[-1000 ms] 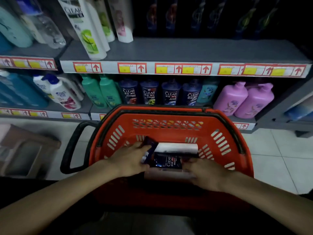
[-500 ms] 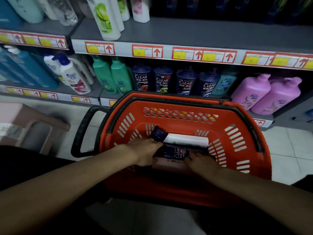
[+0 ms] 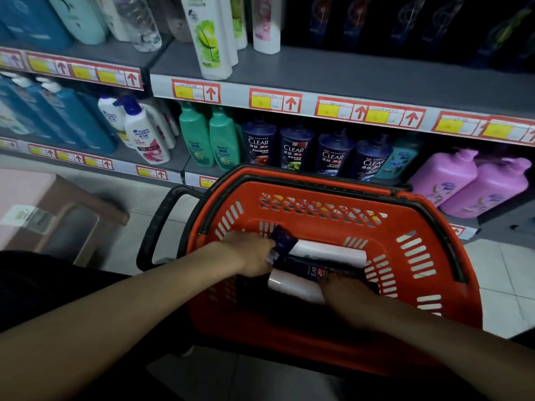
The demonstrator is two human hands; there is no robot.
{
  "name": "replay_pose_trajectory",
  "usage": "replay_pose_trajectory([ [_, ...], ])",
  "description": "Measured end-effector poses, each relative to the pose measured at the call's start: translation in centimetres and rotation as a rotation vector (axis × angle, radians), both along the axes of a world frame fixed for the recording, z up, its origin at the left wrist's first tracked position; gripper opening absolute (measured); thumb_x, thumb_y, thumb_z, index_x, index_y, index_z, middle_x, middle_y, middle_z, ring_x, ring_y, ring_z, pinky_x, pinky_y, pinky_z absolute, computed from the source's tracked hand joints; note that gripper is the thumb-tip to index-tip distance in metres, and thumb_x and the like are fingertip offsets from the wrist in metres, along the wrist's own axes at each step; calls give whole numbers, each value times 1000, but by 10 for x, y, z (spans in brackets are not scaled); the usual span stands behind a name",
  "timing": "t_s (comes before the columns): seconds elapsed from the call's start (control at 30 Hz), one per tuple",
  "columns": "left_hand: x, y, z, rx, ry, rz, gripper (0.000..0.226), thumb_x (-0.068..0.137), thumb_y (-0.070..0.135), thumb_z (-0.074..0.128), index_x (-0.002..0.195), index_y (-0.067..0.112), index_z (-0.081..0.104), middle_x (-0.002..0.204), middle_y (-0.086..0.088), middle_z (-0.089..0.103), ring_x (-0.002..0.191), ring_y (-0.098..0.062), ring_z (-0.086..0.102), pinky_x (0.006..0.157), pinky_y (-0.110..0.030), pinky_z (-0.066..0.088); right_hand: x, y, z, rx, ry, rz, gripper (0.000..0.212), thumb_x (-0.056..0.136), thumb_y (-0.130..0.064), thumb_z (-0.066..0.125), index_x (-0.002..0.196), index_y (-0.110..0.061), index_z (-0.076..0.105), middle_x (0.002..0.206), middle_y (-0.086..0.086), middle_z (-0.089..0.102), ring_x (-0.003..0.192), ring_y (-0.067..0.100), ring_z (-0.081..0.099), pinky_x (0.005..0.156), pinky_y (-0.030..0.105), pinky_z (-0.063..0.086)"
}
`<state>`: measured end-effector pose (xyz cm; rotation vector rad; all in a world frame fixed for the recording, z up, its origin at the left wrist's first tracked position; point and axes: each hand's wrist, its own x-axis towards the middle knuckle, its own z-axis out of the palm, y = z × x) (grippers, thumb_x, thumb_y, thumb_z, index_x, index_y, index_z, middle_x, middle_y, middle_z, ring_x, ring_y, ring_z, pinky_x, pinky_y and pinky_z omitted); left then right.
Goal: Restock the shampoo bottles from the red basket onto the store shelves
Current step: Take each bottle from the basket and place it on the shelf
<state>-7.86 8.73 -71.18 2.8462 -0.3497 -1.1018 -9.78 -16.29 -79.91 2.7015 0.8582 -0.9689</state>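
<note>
The red basket (image 3: pixel 411 290) stands on the floor in front of the shelves. Inside it lie a dark blue CLEAR shampoo bottle (image 3: pixel 307 267) and two white bottles, one behind it (image 3: pixel 330 251) and one in front (image 3: pixel 292 286). My left hand (image 3: pixel 252 253) grips the dark bottle near its cap end. My right hand (image 3: pixel 347 293) curls over the bottle's other end; its fingertips are hidden among the bottles. The lower shelf (image 3: pixel 202 170) holds a row of matching dark CLEAR bottles (image 3: pixel 315 151).
Green bottles (image 3: pixel 208 140) and pink pump bottles (image 3: pixel 469 180) flank the CLEAR row. The upper shelf (image 3: pixel 347 79) carries white bottles (image 3: pixel 208 36) and has bare grey space to their right. A brown stool (image 3: pixel 63 215) stands at left, beside the basket's black handle (image 3: pixel 162 224).
The view has swung down and left, so the basket now sits further right. Both hands have stayed on the dark bottle, reaching deeper into the basket.
</note>
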Motion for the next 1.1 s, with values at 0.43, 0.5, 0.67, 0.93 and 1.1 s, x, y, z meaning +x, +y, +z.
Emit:
replay_pose_trajectory([
  [0.43,26,6,45,-890,100,941,61,101,66,43,133,17,61,105,-8,79,95,-22,77,87,-39,61,35,-1,97,742,186,-528,35,93,-42,71,119,-22,59,109,-3,70,100,17,67,88,41,54],
  [0.5,28,-1,50,-1051,114,997,60,96,67,53,128,18,64,108,-10,79,98,-23,77,93,-43,61,37,3,113,915,249,-618,39,94,-31,74,126,-26,54,119,-5,68,105,11,68,91,38,57],
  [0.67,29,-21,60,-1271,61,1014,48,88,44,77,130,23,64,115,-5,78,107,-25,74,103,-51,55,39,12,146,1125,424,-784,40,94,-16,73,127,-26,53,113,6,76,102,19,75,90,43,60],
  [0.93,29,-42,86,-1349,-188,1057,37,84,31,84,116,16,73,98,-4,81,88,-18,78,73,-30,62,41,19,162,1172,353,-827,44,91,-22,75,132,-30,62,115,-3,76,100,14,75,90,39,60],
  [1.1,35,-56,97,-1305,-337,1073,37,77,38,89,106,18,76,91,0,81,84,-15,78,75,-34,63,41,35,162,1046,59,-740,65,58,-50,94,116,-34,67,108,-9,72,94,8,71,76,36,63],
])
